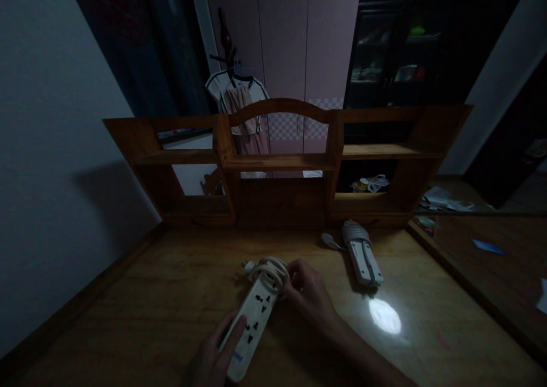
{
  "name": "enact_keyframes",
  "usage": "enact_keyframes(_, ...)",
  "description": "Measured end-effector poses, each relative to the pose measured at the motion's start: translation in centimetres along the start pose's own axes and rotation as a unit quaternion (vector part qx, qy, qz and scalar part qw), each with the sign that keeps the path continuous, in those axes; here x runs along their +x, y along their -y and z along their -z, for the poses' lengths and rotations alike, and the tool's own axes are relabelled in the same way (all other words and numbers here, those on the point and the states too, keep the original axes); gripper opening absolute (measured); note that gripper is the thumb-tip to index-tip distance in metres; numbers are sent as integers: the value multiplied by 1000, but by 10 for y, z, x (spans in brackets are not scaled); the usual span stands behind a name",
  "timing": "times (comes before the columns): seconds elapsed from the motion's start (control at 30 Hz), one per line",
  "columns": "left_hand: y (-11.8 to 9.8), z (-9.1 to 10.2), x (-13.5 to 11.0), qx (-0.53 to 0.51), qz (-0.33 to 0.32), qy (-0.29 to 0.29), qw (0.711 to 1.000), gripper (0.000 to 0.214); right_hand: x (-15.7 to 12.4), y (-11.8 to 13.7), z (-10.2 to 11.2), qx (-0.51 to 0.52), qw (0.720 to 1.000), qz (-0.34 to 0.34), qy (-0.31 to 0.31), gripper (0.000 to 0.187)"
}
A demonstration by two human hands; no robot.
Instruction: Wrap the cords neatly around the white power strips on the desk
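A white power strip (255, 324) is tilted across the near middle of the desk, its socket face toward me. Its pale cord (268, 267) is wound in loops around the far end, and the plug (248, 266) sticks out to the left. My left hand (216, 347) grips the near end, thumb lying on the socket face. At the far end my right hand (308, 290) pinches the cord loops from the right side; its fingertips are partly hidden. A second white power strip (363, 259), its cord wrapped at one end, lies farther right, touched by neither hand.
A wooden shelf unit (277, 162) stands along the desk's back edge. To the left is a white wall (55, 147). A raised rim (470, 287) runs down the desk's right side. A bright light spot (385, 316) falls on the desktop. Clothes (243, 102) hang behind the shelf.
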State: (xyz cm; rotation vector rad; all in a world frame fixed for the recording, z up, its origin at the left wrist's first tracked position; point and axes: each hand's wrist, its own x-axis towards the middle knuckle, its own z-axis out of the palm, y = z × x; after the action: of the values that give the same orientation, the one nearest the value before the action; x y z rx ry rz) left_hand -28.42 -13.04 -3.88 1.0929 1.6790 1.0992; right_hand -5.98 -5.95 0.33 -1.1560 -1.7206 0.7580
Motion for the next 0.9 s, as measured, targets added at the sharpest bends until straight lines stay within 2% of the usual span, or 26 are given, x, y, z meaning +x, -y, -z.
enact_keyframes(0.1, 8, 3, 4, -23, 29, 7, 999, 57, 1, 0, 1, 26, 999, -2, -21, 7)
enact_keyframes(0.23, 17, 12, 2, -24, -26, -69, 997, 53, 1, 1, 0, 97, 994, -20, -43, 6)
enact_keyframes(0.33, 17, 13, -4, -35, -61, -110, 991, 50, 0, 3, -1, 174, 983, -45, -38, 6)
enact_keyframes(0.43, 11, 9, -7, -73, -44, -144, 986, 48, -1, 4, -2, 216, 974, -56, -40, 6)
enact_keyframes(0.6, 1, 7, -9, -119, 18, -140, 983, 50, -1, 0, -6, 255, 962, -86, -55, 7)
enact_keyframes(0.73, 2, 10, -11, -100, -21, -145, 984, 57, 0, -3, -9, 279, 951, -113, -78, 12)
enact_keyframes(0.9, 18, 12, -8, -70, -75, -156, 982, 59, 1, 2, -11, 347, 929, -115, -56, 23)
